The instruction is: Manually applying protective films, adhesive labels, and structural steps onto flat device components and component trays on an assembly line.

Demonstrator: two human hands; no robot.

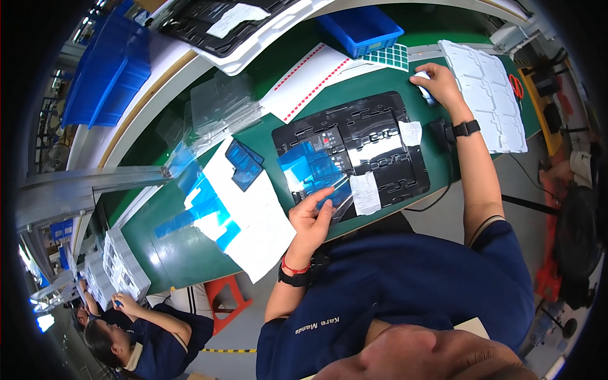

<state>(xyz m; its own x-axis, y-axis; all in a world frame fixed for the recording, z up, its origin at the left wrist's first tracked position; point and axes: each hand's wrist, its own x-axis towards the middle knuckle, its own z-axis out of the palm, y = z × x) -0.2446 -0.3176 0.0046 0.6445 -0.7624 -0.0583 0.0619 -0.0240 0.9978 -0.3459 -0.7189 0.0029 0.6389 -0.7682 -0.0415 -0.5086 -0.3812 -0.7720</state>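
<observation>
Near the table's front edge, my left hand [310, 221] pinches a clear plastic piece with blue film [344, 192] between thumb and fingers. This piece overlaps the lower left part of a black molded tray [386, 183]. Inside the tray lie flat black battery-like packs [323, 140], partly covered by blue film [297, 166], and white tissue-like pieces [365, 194]. Beyond the tray's far right corner, my right hand [440, 85] is closed around a small white rounded object [423, 85], mostly covered by the fingers; its kind is unclear.
White stacked trays [487, 95] and orange-handled scissors [516, 87] lie at right. A blue bin [362, 31] stands at the back. On the left are white paper [250, 218] with blue film pieces and clear plastic trays [221, 101]. A co-worker [152, 329] sits at lower left.
</observation>
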